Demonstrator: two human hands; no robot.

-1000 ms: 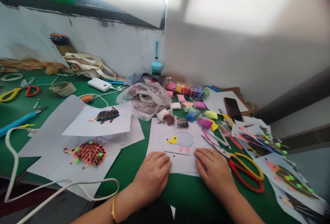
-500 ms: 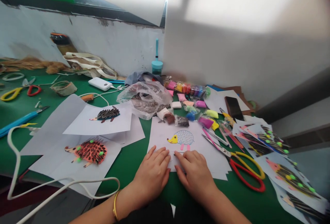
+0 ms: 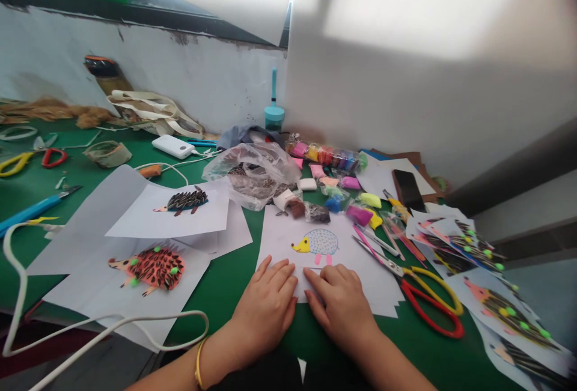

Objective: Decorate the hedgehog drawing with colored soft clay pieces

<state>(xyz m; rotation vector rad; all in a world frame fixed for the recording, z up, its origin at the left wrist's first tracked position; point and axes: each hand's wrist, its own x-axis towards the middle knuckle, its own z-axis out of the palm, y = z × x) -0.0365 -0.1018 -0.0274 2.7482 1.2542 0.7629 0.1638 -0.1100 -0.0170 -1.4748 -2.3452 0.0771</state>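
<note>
A sheet of white paper (image 3: 365,271) lies on the green table before me, with a small hedgehog (image 3: 321,242) on it: yellow face, pale blue speckled body, pink feet. My left hand (image 3: 269,298) rests palm down on the paper's lower left part, fingers stretched out. Flat on the lower middle is my right hand (image 3: 340,298), its fingers also extended, just below the hedgehog's feet. Neither hand holds anything. Red-and-yellow-handled scissors (image 3: 419,286) lie right of my right hand, blades resting over the paper's edge.
Packets of coloured clay (image 3: 359,215) and a clear plastic bag (image 3: 256,175) of seeds lie beyond the paper. Seed-covered hedgehog pictures (image 3: 155,268) are at left, more hedgehog pictures (image 3: 509,310) at right. A white cable (image 3: 135,318) loops near my left arm. A phone (image 3: 408,190) lies back right.
Both hands stay flat on the paper, almost unmoved. The view has shifted slightly, so things at the left appear a little farther left.
</note>
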